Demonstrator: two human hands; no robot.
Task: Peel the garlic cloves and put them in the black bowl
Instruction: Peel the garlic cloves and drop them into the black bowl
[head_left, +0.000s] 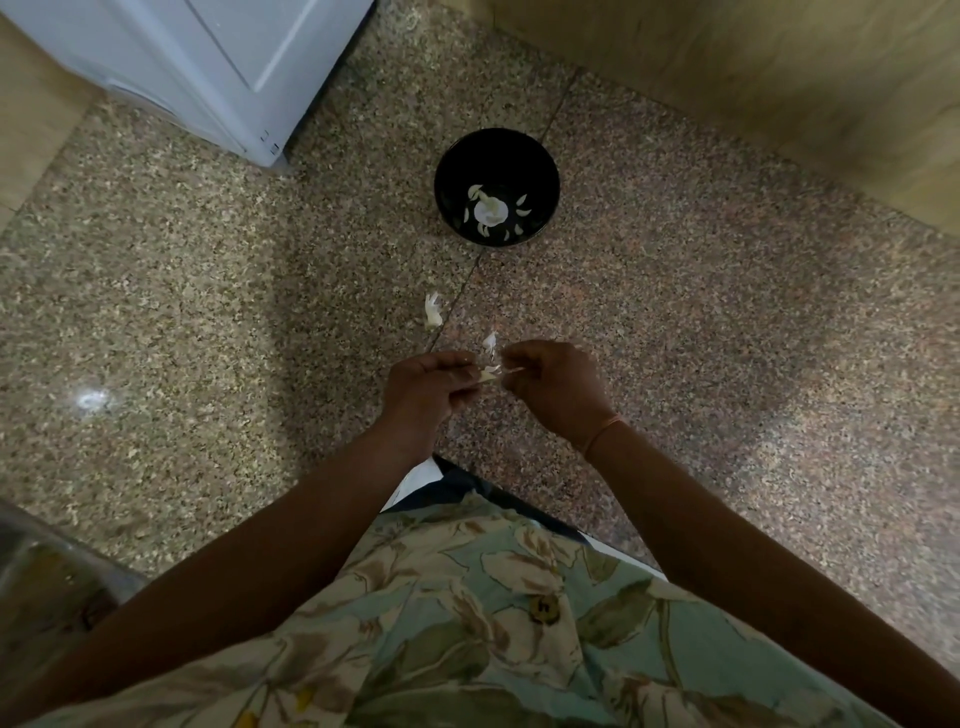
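**Garlic Clove Mid-Peel Above Speckled Floor**

The left hand (426, 384) pinched a small pale garlic clove (487, 375) while the right hand (550, 382) pinched a thin papery strip of its skin (511, 370), both held over the polished speckled granite floor (727, 338). The slick clove could have slipped and dropped short of the glossy round black bowl (548, 171), well apart ahead, which held pale curved cloves. Dry white husk scraps (432, 310) lay between.

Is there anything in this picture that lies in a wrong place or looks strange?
Only small litter. A white papery garlic scrap lies on the speckled stone surface, outside the round black bowl. A smaller white scrap shows closer to the person. The bowl stands upright, and nothing looks spilled from it.
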